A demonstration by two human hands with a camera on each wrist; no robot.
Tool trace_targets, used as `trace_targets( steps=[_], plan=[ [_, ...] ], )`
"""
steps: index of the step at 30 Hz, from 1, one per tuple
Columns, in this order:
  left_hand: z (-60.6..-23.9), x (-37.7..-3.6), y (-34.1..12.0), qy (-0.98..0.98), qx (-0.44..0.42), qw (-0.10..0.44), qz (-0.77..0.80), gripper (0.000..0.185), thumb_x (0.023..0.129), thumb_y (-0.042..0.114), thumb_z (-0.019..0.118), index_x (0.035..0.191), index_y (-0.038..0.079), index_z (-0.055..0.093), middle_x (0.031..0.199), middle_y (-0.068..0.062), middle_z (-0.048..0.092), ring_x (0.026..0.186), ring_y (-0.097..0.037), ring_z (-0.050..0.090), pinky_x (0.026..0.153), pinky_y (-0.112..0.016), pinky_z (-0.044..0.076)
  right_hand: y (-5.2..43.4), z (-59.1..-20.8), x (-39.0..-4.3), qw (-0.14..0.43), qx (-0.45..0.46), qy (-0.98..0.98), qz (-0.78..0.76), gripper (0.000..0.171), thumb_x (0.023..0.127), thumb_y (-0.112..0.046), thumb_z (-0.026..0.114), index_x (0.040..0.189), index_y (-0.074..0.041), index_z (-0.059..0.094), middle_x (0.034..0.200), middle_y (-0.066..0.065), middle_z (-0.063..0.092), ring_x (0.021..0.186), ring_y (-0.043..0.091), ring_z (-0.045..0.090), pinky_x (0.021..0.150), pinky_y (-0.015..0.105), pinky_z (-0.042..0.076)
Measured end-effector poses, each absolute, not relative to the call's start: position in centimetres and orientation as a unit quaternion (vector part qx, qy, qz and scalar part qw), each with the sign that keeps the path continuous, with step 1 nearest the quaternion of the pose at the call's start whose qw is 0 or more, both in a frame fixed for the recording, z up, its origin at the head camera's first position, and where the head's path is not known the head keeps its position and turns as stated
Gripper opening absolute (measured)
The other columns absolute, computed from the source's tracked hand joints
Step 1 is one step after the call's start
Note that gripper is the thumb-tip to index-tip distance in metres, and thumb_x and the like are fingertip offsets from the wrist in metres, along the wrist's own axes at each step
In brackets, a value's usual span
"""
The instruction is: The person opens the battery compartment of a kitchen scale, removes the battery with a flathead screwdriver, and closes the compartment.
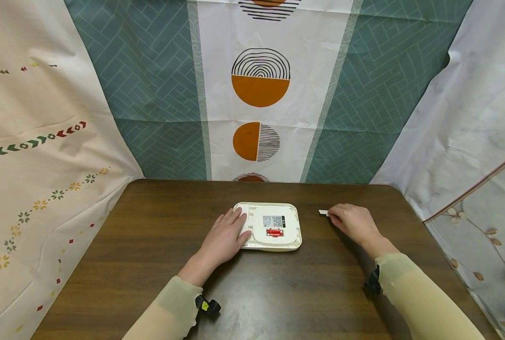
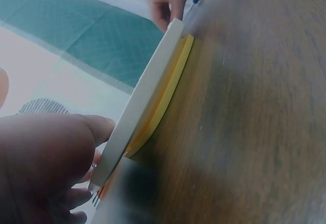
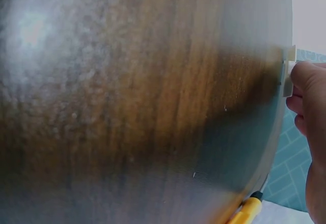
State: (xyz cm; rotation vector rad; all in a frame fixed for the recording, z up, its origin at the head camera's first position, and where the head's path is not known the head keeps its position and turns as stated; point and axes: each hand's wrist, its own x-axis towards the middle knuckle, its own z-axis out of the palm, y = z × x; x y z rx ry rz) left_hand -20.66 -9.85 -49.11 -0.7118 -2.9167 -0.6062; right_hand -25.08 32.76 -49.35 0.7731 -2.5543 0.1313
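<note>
Over on the left hangs a cream cloth with a trail of small flowers and arrow marks, running down beside the dark wooden table. The person's left hand lies flat, fingers straight and a little spread, pressing on the left end of a white device that sits face down near the middle of the table, toward the far edge. From the left wrist view the fingers rest along the device's rim, and a yellowish layer shows under its edge where it meets the wood. A grey label and a small red tag are on its upturned back. Just right of it, apart from the device, the right hand pinches a small white piece between fingertips and thumb, low on the tabletop. Behind stands a green and white backdrop with orange half-circles
</note>
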Motion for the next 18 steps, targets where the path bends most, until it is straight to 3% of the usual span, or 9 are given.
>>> trace_targets(
  steps=[18],
  plan=[
    [-49.04,-20.65,-9.8,-0.953,-0.228,0.034,-0.197,0.062,0.112,0.037,0.066,0.161,-0.001,0.055,0.172,-0.023,0.042,0.162,-0.044,0.034,0.131,-0.061,0.028,33.0,-50.03,-25.27,0.242,0.292,-0.924,0.049,0.019,0.085,-0.001,0.093,0.098,-0.01,0.083,0.098,0.003,0.08,0.084,0.025,0.076,0.07,0.048,0.064]
  ],
)
